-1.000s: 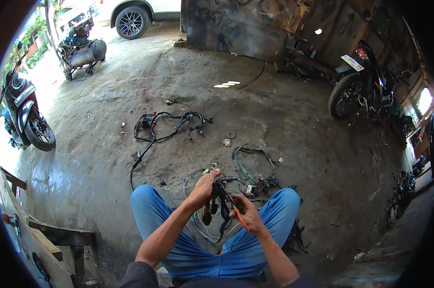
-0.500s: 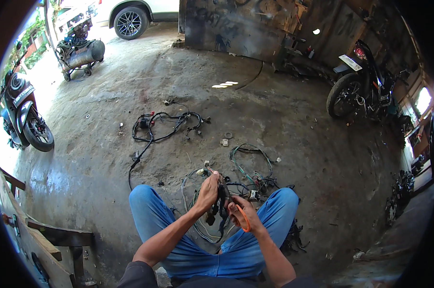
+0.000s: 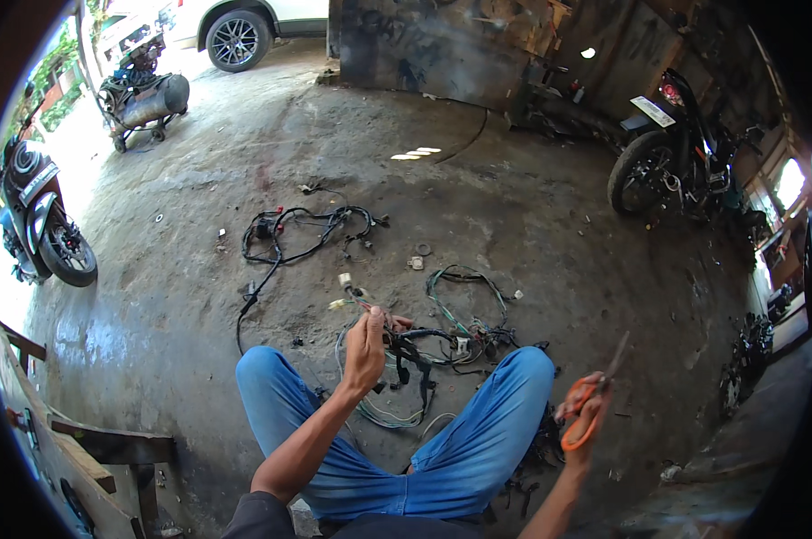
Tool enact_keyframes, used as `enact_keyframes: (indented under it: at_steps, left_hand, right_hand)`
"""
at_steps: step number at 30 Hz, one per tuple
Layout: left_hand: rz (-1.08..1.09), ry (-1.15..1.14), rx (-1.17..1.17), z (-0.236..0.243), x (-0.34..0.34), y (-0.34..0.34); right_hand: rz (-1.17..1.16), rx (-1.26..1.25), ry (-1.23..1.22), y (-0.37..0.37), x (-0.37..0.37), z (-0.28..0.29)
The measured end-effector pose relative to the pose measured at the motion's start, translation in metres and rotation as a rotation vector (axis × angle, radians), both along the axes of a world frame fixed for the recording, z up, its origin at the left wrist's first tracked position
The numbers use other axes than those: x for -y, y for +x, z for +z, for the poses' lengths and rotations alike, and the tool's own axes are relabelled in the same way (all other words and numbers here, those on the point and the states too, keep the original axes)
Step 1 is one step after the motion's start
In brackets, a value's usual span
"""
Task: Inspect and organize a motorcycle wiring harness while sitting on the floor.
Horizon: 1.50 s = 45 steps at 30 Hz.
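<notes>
Raised over the floor between my knees, my left hand is closed around a wiring harness. Pale connectors on short wires stick out beyond its fingers. The rest of this harness, with black-taped branches and looped grey-green wires, hangs and lies between my legs. Off to the right, past my right knee, my right hand grips scissors by their orange handles. Their blades point up and away, apart from the wires.
Another black harness lies ahead on the concrete floor, near a coil of green wire. Motorcycles stand at left and right. An air compressor is at the far left, a wooden bench close by.
My right hand has swung the scissors away from the harness, out to the right. My left hand has shifted slightly left, still gripping the harness, and the connectors stand higher.
</notes>
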<state>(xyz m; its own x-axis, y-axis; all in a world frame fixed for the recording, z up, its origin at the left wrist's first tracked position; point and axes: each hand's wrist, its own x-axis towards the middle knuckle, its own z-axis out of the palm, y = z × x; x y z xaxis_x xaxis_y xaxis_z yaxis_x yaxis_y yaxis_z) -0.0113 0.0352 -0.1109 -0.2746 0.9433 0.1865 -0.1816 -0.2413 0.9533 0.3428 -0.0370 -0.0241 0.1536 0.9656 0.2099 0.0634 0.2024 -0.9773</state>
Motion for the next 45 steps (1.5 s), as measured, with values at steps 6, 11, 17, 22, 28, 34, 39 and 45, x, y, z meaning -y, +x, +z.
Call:
enact_keyframes:
  at_steps: [6, 11, 17, 22, 28, 34, 39, 45]
  left_hand:
    - [-0.026, -0.231, -0.089, 0.031, 0.012, 0.007]
    - [-0.126, -0.291, 0.115, 0.061, 0.032, 0.011]
    - [-0.176, -0.203, 0.151, 0.081, 0.049, 0.020]
    - [-0.148, -0.121, 0.113, 0.089, 0.059, 0.042]
    - [0.000, -0.126, 0.050, 0.084, 0.067, 0.059]
    - [0.045, -0.127, -0.011, 0.078, 0.072, 0.065]
    - [0.118, -0.123, 0.002, 0.092, 0.075, 0.074]
    - [0.049, -0.151, 0.127, 0.107, 0.075, 0.072]
  right_hand:
    - [-0.498, 0.976, -0.518, 0.148, 0.048, -0.194]
    - [-0.456, 0.996, -0.838, 0.137, 0.113, -0.281]
    - [-0.950, 0.593, -0.086, 0.095, 0.053, -0.239]
    - [-0.426, 0.301, 0.253, -0.064, 0.026, 0.006]
    - [-0.109, 0.352, 0.124, -0.168, 0.012, 0.023]
    - [-0.162, 0.170, -0.036, -0.184, 0.008, 0.017]
    - [-0.137, -0.086, -0.039, -0.188, 0.014, 0.007]
    - [-0.034, -0.292, -0.066, -0.182, 0.022, 0.020]
